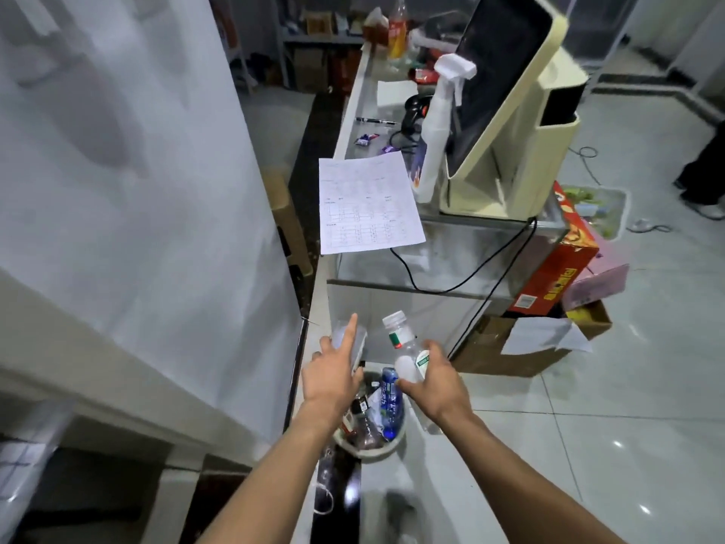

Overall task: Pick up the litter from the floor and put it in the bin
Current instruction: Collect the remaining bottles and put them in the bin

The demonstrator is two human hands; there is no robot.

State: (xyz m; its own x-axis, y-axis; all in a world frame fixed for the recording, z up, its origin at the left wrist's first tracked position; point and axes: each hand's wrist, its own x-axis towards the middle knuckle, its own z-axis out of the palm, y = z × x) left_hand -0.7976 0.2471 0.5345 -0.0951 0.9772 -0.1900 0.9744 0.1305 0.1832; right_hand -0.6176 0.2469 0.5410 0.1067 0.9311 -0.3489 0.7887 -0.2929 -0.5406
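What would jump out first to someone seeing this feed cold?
Low in the centre, two bare arms reach over a round bin already holding bottles. The right hand grips a clear plastic bottle above it, and the left hand, forefinger out, holds something clear that is too blurred to name. Behind them, a cream till screen leans on the counter, with a printed sheet hanging over the counter's edge.

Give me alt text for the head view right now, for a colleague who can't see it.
Both hands reach over a round bin on the tiled floor: the right hand grips a clear plastic bottle with a white cap, and the left hand holds a crumpled clear plastic item, forefinger extended. The bin already holds bottles, including a blue-labelled bottle, beside a counter.
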